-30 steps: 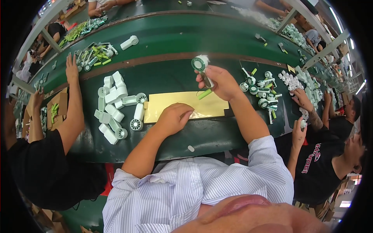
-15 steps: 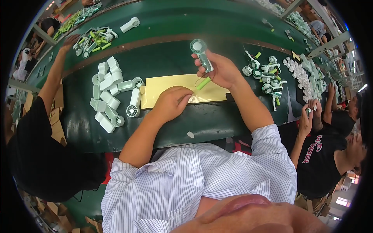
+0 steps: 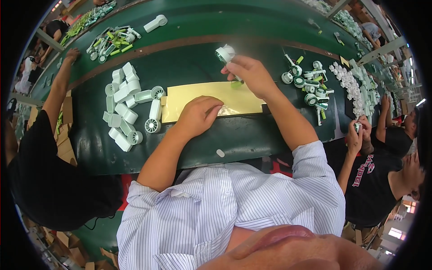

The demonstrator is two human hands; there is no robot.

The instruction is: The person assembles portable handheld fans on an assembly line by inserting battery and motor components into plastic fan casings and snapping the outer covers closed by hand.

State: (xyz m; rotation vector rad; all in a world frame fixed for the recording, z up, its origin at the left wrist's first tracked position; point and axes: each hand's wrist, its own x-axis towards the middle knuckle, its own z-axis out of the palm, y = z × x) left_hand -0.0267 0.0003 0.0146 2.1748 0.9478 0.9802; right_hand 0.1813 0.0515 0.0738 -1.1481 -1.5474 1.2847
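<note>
A co-worker in black point(image 3: 58, 184) stretches an arm along a green workbench point(image 3: 256, 137), at far left. Beside a heap of green and white parts point(image 3: 112, 45), pale green fan casings point(image 3: 126, 95) lie in a loose pile; 1 lone casing point(image 3: 155, 23) lies beyond them on the far green surface. At center, the left hand point(image 3: 198, 116) rests over a yellow sheet point(image 3: 180, 96), fingers curled and thumb close; whether it grips anything cannot be told. Above the sheet, a round-headed fan unit point(image 3: 225, 53) is raised, tilted, in the closed fingers of the right hand point(image 3: 253, 77), a blurred green cylinder point(image 3: 236, 84) just below. Farther right lie clustered fan assemblies point(image 3: 310, 85) and small white pieces point(image 3: 347, 85), near a 2nd co-worker point(image 3: 371, 184) handling a small part.
</note>
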